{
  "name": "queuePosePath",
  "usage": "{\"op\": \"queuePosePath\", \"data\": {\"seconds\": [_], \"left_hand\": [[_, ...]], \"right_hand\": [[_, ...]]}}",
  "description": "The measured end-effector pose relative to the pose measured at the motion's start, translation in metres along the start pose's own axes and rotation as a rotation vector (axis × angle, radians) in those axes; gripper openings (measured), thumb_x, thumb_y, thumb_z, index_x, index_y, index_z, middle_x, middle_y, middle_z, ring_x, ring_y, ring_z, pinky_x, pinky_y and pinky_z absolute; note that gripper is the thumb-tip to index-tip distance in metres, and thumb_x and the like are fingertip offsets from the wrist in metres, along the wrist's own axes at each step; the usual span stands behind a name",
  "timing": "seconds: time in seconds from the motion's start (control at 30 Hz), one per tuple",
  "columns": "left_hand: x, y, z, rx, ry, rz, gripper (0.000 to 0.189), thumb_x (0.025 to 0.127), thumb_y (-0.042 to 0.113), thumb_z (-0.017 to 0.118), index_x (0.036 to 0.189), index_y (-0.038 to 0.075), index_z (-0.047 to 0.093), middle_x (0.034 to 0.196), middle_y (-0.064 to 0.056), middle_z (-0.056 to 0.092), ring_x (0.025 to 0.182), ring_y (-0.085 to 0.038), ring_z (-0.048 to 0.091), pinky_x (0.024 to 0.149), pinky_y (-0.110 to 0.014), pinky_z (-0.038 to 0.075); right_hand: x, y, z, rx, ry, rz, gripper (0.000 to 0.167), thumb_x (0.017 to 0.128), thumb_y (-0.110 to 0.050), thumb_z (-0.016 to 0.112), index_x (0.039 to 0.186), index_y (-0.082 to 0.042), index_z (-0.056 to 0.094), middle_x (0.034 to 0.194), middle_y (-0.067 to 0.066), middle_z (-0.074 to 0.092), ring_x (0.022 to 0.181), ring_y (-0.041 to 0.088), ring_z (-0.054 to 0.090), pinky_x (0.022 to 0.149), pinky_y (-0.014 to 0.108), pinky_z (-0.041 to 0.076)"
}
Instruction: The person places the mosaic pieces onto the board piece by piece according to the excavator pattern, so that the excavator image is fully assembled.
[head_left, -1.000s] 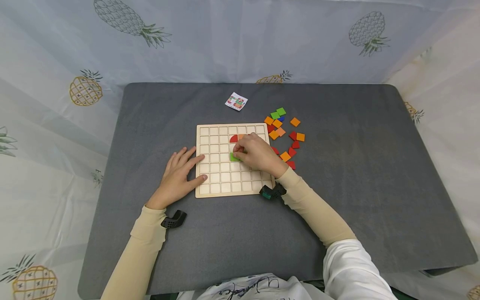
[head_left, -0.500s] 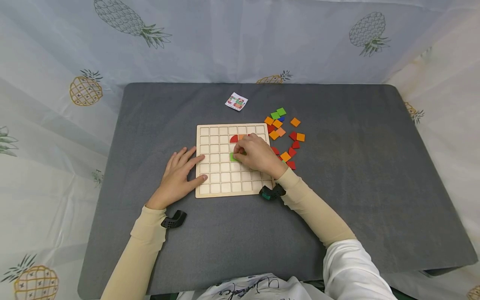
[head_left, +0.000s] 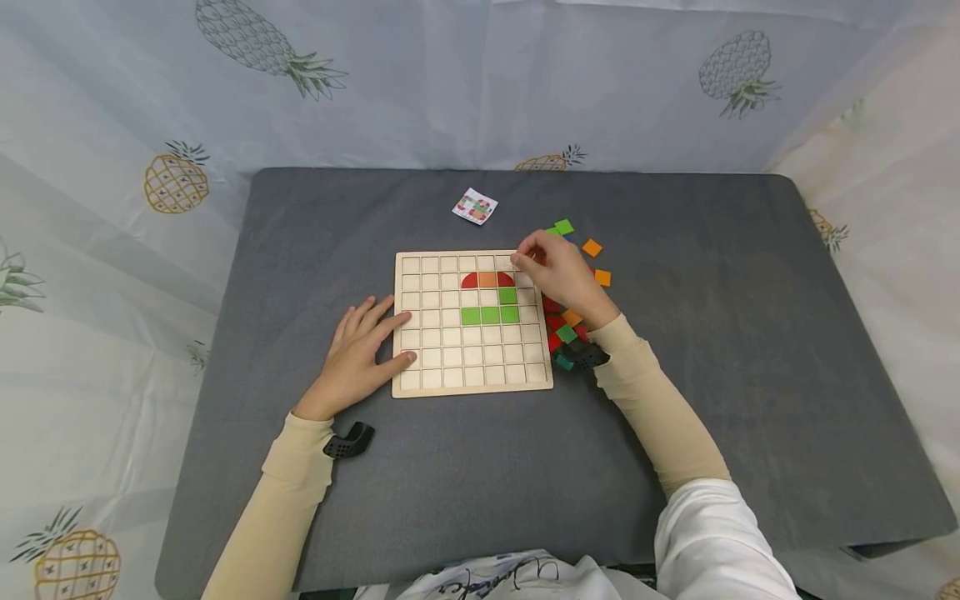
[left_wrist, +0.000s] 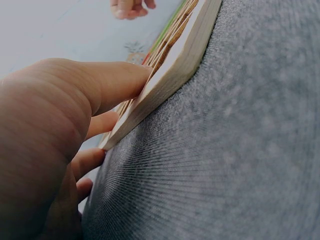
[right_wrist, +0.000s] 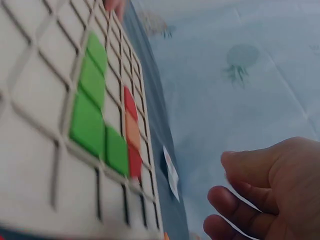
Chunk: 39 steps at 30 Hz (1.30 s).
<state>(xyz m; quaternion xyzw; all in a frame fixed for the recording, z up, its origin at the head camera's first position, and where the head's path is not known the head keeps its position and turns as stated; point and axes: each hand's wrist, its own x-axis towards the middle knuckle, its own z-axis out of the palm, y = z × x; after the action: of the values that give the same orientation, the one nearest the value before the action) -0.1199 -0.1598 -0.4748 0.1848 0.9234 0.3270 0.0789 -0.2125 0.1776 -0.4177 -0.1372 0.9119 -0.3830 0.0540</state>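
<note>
A wooden grid board (head_left: pixel 431 336) lies on the table, its left edge under the spread thumb and fingertips of my left hand (head_left: pixel 358 358). In its cells sit a row of three green square tiles (head_left: pixel 491 316) and another green tile (head_left: pixel 507 296) above the right end. Higher up, an orange tile (head_left: pixel 487 280) lies between two rounded red tiles (head_left: pixel 469 281). My right hand (head_left: pixel 561 271) hovers over the board's upper right edge. In the right wrist view its fingers (right_wrist: pixel 245 210) curl loosely around nothing.
Loose orange tiles (head_left: pixel 592 248), red tiles and green tiles (head_left: pixel 564 227) lie right of the board, some hidden under my right hand. A small printed card (head_left: pixel 475 206) lies behind the board on the grey table (head_left: pixel 345 225).
My right hand has lifted off the middle of the board and moved right and back, uncovering the green row and the tiles above it. My left hand stays at the left edge.
</note>
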Motion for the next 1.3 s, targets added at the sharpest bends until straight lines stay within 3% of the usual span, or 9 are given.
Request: {"op": "queuePosePath", "data": {"seconds": [0.13, 0.27, 0.47, 0.77, 1.0, 1.17, 1.3], "left_hand": [[-0.001, 0.000, -0.001, 0.002, -0.001, 0.000, 0.066, 0.095, 0.042, 0.069, 0.153, 0.018, 0.047, 0.169, -0.010, 0.024, 0.159, -0.033, 0.007, 0.129, -0.053, -0.002], [-0.001, 0.000, -0.002, 0.003, -0.007, 0.003, 0.065, 0.096, 0.042, 0.068, 0.153, 0.018, 0.047, 0.169, -0.010, 0.023, 0.159, -0.034, 0.007, 0.129, -0.054, -0.002], [-0.001, 0.001, -0.001, 0.004, -0.004, -0.003, 0.066, 0.095, 0.041, 0.069, 0.153, 0.019, 0.047, 0.169, -0.010, 0.024, 0.159, -0.033, 0.007, 0.129, -0.053, -0.002], [-0.001, 0.000, 0.000, 0.009, -0.002, 0.001, 0.065, 0.095, 0.041, 0.069, 0.152, 0.019, 0.048, 0.169, -0.010, 0.024, 0.159, -0.034, 0.008, 0.129, -0.053, -0.002], [0.000, 0.003, -0.002, 0.011, -0.008, -0.005, 0.065, 0.095, 0.042, 0.069, 0.153, 0.020, 0.047, 0.169, -0.009, 0.023, 0.159, -0.033, 0.007, 0.129, -0.053, -0.002], [0.000, 0.003, -0.003, 0.013, -0.013, -0.010, 0.065, 0.095, 0.042, 0.069, 0.152, 0.019, 0.047, 0.169, -0.009, 0.023, 0.159, -0.033, 0.007, 0.129, -0.053, -0.002], [0.000, 0.003, -0.003, 0.013, -0.014, -0.011, 0.066, 0.095, 0.042, 0.069, 0.153, 0.019, 0.047, 0.169, -0.010, 0.023, 0.159, -0.033, 0.007, 0.129, -0.053, -0.003]], "right_hand": [[0.009, 0.016, -0.016, -0.046, 0.095, 0.007, 0.029, 0.107, -0.021, 0.053, 0.123, -0.002, 0.068, 0.112, 0.015, 0.065, 0.088, 0.029, 0.050, 0.076, 0.038, 0.041], [0.016, 0.033, -0.022, -0.106, 0.122, 0.064, 0.032, 0.108, -0.018, 0.048, 0.129, -0.002, 0.067, 0.112, 0.018, 0.063, 0.088, 0.032, 0.048, 0.075, 0.040, 0.039], [0.028, 0.048, -0.021, -0.241, 0.097, 0.131, 0.036, 0.108, -0.016, 0.045, 0.137, -0.004, 0.063, 0.119, 0.021, 0.061, 0.102, 0.036, 0.051, 0.081, 0.045, 0.045], [0.034, 0.051, -0.019, -0.438, 0.027, 0.160, 0.038, 0.105, -0.013, 0.052, 0.141, -0.009, 0.061, 0.114, 0.021, 0.060, 0.097, 0.036, 0.051, 0.074, 0.045, 0.049], [0.027, 0.048, -0.019, -0.395, 0.105, 0.210, 0.032, 0.104, -0.017, 0.055, 0.134, -0.008, 0.064, 0.120, 0.020, 0.052, 0.107, 0.035, 0.043, 0.075, 0.048, 0.049], [0.025, 0.047, -0.023, -0.298, 0.162, 0.228, 0.027, 0.102, -0.022, 0.063, 0.122, -0.005, 0.066, 0.126, 0.017, 0.053, 0.114, 0.033, 0.043, 0.084, 0.050, 0.049], [0.023, 0.038, -0.026, -0.138, 0.147, 0.192, 0.026, 0.103, -0.024, 0.060, 0.121, -0.005, 0.066, 0.121, 0.016, 0.059, 0.099, 0.032, 0.052, 0.077, 0.044, 0.049]]}}
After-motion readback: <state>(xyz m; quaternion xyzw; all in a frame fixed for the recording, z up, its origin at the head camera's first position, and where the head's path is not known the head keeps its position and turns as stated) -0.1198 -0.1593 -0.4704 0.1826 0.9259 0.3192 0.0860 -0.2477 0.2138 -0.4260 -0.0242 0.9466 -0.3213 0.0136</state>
